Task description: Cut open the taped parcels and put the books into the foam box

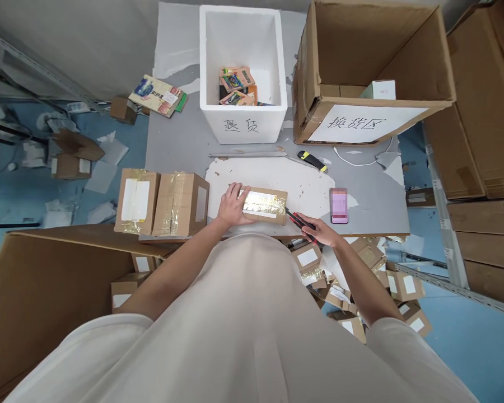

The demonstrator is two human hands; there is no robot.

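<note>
A small taped cardboard box (pixel 258 215) with a white label lies near the front edge of the table. My left hand (pixel 234 206) grips its left end, fingers over the top. In my right hand (pixel 317 228) is a black and red box cutter (pixel 297 219), its tip at the right end of the box. The box rests on a white worn patch (pixel 306 184) of the tabletop. A pink-screened phone (pixel 339 206) lies to the right of my right hand. Two taped boxes (pixel 180 204) stand left of my left hand.
At the back stand a white foam box (pixel 243 124) holding colourful packets and a large open carton (pixel 306 89) with a small white box inside. A yellow-black utility knife (pixel 313 161) lies before them. Books (pixel 155 95) overhang the left edge. Boxes (pixel 308 257) are heaped below the table.
</note>
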